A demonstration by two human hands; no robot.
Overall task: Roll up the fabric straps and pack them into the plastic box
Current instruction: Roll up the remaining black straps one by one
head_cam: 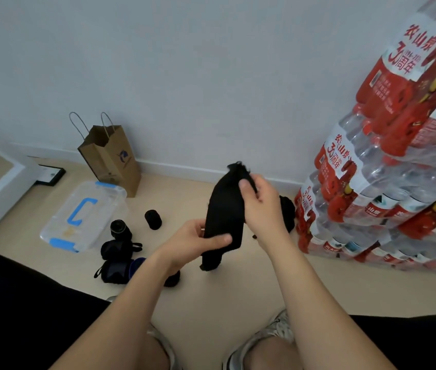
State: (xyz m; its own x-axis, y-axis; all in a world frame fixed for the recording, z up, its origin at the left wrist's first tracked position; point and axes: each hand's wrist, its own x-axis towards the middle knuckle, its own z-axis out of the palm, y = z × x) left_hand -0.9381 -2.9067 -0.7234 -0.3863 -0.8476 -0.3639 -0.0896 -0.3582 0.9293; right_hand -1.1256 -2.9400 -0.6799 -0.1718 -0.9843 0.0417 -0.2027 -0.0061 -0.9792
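Note:
A wide black fabric strap (225, 209) hangs upright in the air in front of me. My left hand (198, 241) grips its lower part, thumb across the front. My right hand (259, 204) pinches its upper end near the top. The strap's bottom end dangles just above the floor. A rolled black strap (153, 219) stands on the floor to the left, and another dark roll (172, 279) lies partly hidden under my left forearm. The clear plastic box (83, 217) with blue latches and handle sits closed on the floor at the left.
A brown paper bag (110, 161) stands against the wall behind the box. Black pouches and a lens-like item (119, 247) lie beside the box. Stacked packs of water bottles (387, 182) fill the right side. More black fabric (287, 209) lies behind my right hand. My shoes (265, 340) are below.

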